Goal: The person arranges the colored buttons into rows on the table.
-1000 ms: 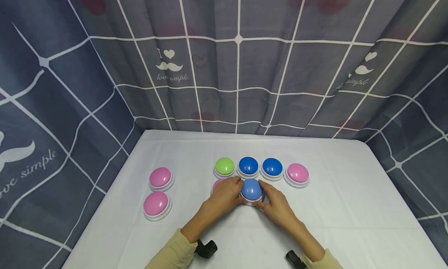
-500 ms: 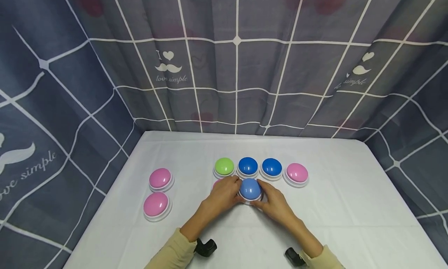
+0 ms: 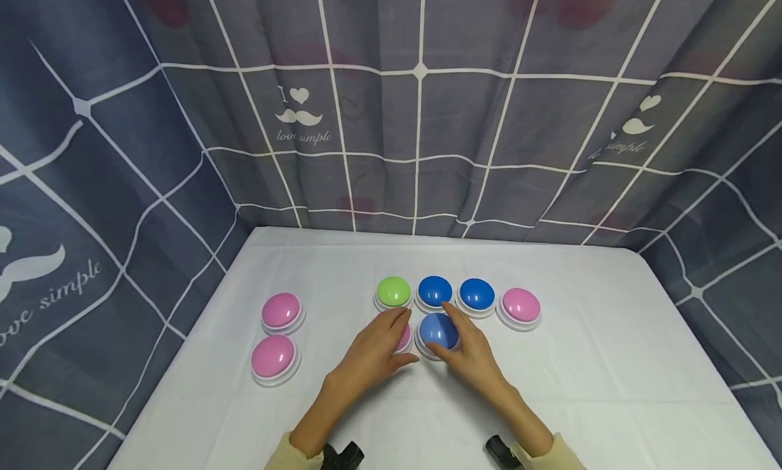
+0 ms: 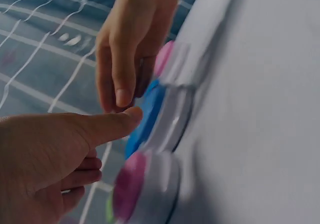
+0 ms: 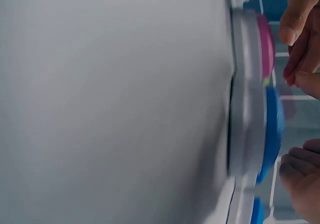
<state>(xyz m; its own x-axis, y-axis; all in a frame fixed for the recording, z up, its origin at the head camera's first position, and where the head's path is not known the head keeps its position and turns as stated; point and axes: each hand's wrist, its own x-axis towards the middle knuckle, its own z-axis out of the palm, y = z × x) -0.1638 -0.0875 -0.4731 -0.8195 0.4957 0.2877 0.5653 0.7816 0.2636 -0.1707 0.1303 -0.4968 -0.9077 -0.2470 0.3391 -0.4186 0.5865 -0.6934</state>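
A light blue dome button with a white base (image 3: 437, 329) sits on the table, in the near row of the group. My right hand (image 3: 476, 351) hovers over it with thumb and fingers spread; the right wrist view shows them apart from the blue dome (image 5: 272, 129). Over the pink button (image 3: 403, 339) to its left is my left hand (image 3: 369, 348), which hides most of that button. In the left wrist view the left hand's thumb (image 4: 112, 125) points toward the blue dome, and the fingers are loosely bent around nothing. Whether that thumb touches the dome is unclear.
Behind stand a green button (image 3: 393, 292), two dark blue buttons (image 3: 434, 291) and a pink button (image 3: 520, 305) in a row. Two more pink buttons (image 3: 273, 356) stand at the left. Grey gridded curtains (image 3: 379, 117) enclose the white table (image 3: 580, 361) at the back and sides.
Both hands have let go of the light blue button, which now rests on the table. My left hand has moved left over the near pink button; the right hand's fingers have shifted over the blue dome.
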